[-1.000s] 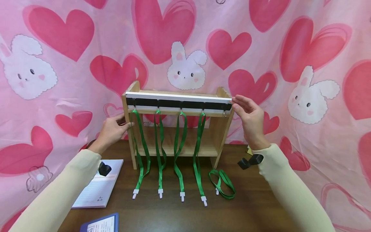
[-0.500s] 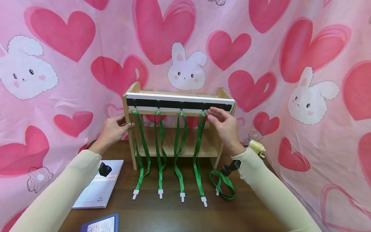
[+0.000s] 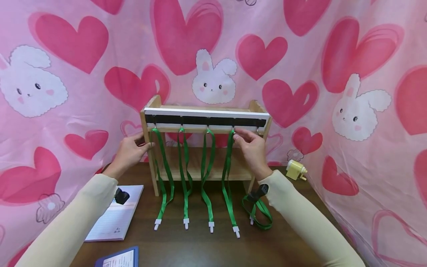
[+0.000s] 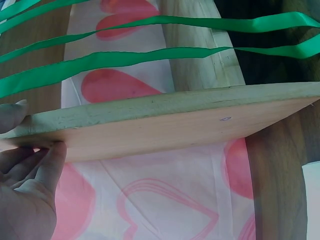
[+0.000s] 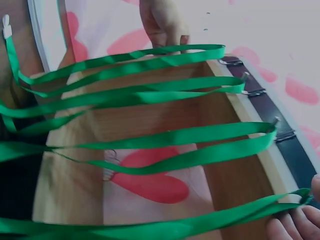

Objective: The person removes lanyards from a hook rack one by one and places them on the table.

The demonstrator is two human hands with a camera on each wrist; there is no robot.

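Four hooks on a black strip [image 3: 197,120] along a small wooden shelf [image 3: 195,159] carry green lanyards with white clips hanging below. My left hand [image 3: 131,148] grips the shelf's left side panel [image 4: 165,127], with the thumb on the front edge and the fingers behind, as the left wrist view shows. At the top loop of the rightmost hanging lanyard [image 3: 228,174], my right hand [image 3: 251,146] pinches with thumb and fingertips, just under its hook. To the right of it, one more hook [image 3: 258,129] bears no lanyard.
A coiled green lanyard [image 3: 265,211] lies on the dark table [image 3: 186,248] under my right wrist. Farther right stands a small yellow device with a crank [image 3: 295,170]. At left lie a notebook [image 3: 115,218] and a blue-edged card holder [image 3: 120,257]. Pink printed cloth hangs behind.
My right hand has moved left from the shelf's right end to the top of the rightmost hanging lanyard. The left hand has stayed on the side panel.
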